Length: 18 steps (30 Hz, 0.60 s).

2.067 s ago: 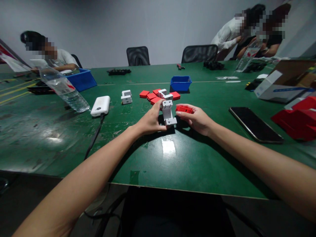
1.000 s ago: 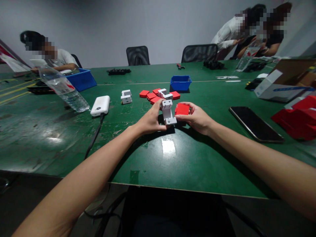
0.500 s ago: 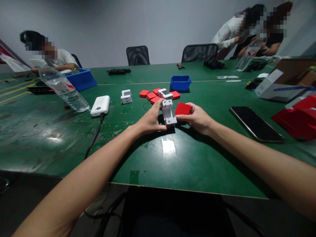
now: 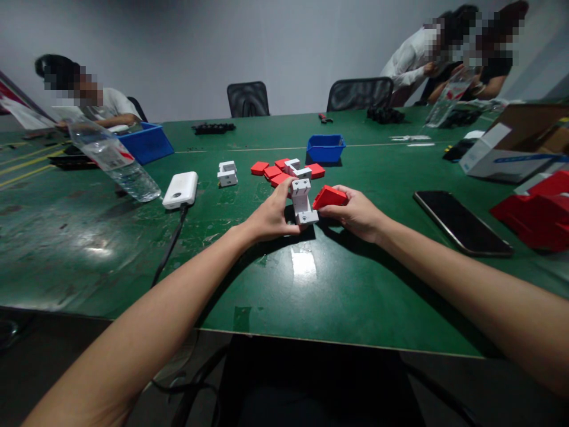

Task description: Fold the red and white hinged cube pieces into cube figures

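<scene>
My left hand (image 4: 272, 214) grips a white U-shaped bracket (image 4: 301, 201) with screw holes, its open side facing right. Just to the right, my right hand (image 4: 354, 214) pinches a flat red block (image 4: 329, 197), tilted, with its left end close to the bracket. From here I cannot tell whether block and bracket touch. Behind my hands lies a group of several red blocks (image 4: 272, 172), with another white bracket (image 4: 293, 166) among them. A further white bracket (image 4: 227, 174) stands apart on the left.
On the green table (image 4: 267, 284) are a white power bank (image 4: 180, 190) with a cable, a leaning water bottle (image 4: 116, 159), a small blue bin (image 4: 326, 149), a larger blue bin (image 4: 149, 143), a phone (image 4: 461, 223) and a cardboard box (image 4: 498, 148). Other people sit and stand across the table.
The red block has turned in my right hand, from showing its broad face to a steeper tilt. My left hand and the bracket stay almost in place.
</scene>
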Tool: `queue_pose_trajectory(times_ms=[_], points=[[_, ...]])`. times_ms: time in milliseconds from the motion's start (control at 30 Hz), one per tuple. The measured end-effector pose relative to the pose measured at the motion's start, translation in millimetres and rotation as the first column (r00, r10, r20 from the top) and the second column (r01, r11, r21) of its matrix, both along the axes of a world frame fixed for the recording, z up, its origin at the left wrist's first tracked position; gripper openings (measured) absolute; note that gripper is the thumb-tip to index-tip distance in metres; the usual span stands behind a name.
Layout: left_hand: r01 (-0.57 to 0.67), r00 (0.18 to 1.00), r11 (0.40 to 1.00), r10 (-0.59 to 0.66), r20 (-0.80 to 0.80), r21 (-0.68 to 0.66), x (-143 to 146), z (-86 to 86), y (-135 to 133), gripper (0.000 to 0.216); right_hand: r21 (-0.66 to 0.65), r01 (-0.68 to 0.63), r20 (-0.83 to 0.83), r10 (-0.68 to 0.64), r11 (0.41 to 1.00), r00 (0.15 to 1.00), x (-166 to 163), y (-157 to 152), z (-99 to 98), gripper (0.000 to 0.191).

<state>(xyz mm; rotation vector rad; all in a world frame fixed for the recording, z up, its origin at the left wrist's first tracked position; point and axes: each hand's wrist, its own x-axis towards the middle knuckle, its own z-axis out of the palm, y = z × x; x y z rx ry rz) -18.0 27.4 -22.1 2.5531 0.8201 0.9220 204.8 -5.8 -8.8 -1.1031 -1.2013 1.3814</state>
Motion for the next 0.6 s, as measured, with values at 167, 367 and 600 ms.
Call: queue_pose_trajectory(times_ms=[167,367,600], points=[[-0.005,1.0,1.0,0.005,0.002,-0.009,0.2,1.2,-0.8,0.098,-0.004,0.012,-0.016,-0.012,1.0,1.0,-1.8,0.0,0.6,0.045],[0.005,1.0,1.0,-0.005,0.005,0.002,0.2,0.7,-0.4,0.097,-0.002,0.015,-0.035,-0.015,1.0,0.999,-0.9,0.2,-0.6,0.038],[0.002,1.0,1.0,-0.002,0.0,0.001,0.1,1.2,-0.7,0.099,-0.043,0.046,-0.12,-0.051,0.998,0.992,-1.4,1.6,-0.6,0.036]])
